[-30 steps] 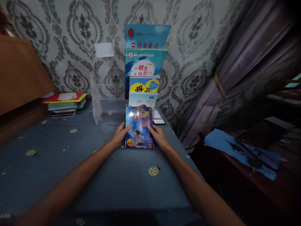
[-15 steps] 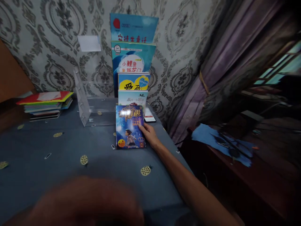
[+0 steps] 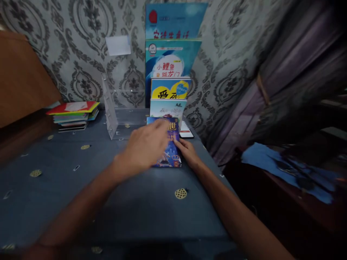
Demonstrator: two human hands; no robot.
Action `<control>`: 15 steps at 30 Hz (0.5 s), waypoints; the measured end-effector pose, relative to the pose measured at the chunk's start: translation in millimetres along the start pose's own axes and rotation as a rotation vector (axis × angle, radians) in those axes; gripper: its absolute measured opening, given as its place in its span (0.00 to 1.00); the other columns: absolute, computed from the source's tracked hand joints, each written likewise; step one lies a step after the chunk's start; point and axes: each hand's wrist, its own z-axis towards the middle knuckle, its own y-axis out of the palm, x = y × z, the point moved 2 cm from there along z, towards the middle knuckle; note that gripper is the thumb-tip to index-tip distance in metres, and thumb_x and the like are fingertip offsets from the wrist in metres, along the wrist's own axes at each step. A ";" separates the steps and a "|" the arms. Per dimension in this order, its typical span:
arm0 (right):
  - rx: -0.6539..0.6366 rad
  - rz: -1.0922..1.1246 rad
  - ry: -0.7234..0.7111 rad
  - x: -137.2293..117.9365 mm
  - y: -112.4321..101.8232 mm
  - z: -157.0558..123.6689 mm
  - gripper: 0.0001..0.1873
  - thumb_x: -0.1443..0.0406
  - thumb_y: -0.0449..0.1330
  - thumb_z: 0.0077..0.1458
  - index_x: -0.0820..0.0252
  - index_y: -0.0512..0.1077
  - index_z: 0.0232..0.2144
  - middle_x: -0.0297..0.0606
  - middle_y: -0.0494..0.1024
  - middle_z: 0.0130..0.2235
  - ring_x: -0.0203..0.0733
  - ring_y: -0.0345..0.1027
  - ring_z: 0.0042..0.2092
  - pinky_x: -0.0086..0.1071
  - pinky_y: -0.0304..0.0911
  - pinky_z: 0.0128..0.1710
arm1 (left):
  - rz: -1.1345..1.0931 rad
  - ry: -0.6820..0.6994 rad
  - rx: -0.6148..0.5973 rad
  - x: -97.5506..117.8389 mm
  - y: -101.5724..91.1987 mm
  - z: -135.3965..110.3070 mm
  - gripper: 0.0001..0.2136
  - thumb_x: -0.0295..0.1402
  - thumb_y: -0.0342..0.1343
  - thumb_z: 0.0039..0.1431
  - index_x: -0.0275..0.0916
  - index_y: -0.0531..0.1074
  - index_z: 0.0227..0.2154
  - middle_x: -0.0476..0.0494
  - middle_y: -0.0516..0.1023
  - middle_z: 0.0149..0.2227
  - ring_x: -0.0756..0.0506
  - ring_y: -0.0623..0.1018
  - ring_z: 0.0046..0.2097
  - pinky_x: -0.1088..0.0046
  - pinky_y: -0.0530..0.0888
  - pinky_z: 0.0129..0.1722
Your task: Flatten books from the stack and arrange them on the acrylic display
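A dark blue storybook [image 3: 175, 146] stands at the front of a clear stepped rack [image 3: 111, 119], its cover facing me. My right hand [image 3: 188, 150] grips the book's right edge, thumb on the cover and the other fingers mostly hidden. Across the upper left of that cover reaches my left hand [image 3: 148, 142], smeared by motion; whether it touches is unclear. Behind rise a pale green book [image 3: 168, 107], a yellow and blue book [image 3: 170, 88], a teal book [image 3: 173, 57] and a taller blue book [image 3: 176, 21], stepped upward.
A stack of colourful folders or booklets [image 3: 74, 112] lies at the left by the wall. A phone [image 3: 187, 130] rests behind my right hand. A blank white card [image 3: 118, 46] tops the rack's left part. On the right are a purple curtain [image 3: 244, 108] and a blue cloth [image 3: 260, 159].
My left hand has risen from the bottom foreground to the front of the blue storybook. My right hand keeps its hold. The view has shifted, so everything sits further right.
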 end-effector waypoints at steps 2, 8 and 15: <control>-0.028 0.037 0.049 -1.9 -0.8 -0.5 0.29 0.42 0.65 0.46 0.58 0.80 0.39 0.41 0.84 0.36 0.51 0.78 0.38 0.42 0.74 0.39 | -0.085 -0.088 -0.209 -23.9 18.9 19.6 0.13 0.41 0.50 0.67 0.36 0.71 0.44 0.38 0.79 0.38 0.38 0.81 0.41 0.61 0.78 0.41; -0.104 0.139 0.119 -3.5 -0.7 -0.9 0.28 0.43 0.68 0.43 0.58 0.79 0.38 0.38 0.84 0.34 0.43 0.74 0.30 0.34 0.69 0.29 | -0.778 -0.294 -0.600 -77.9 117.0 14.5 0.21 0.48 0.56 0.60 0.34 0.69 0.44 0.38 0.78 0.34 0.40 0.81 0.34 0.69 0.76 0.26; -0.112 0.175 0.096 -11.3 -0.7 -4.7 0.26 0.44 0.66 0.46 0.58 0.78 0.39 0.36 0.81 0.32 0.40 0.70 0.27 0.32 0.64 0.27 | -1.282 -0.300 -0.576 -72.3 132.3 16.9 0.22 0.42 0.60 0.56 0.35 0.66 0.48 0.45 0.77 0.34 0.48 0.76 0.28 0.76 0.73 0.20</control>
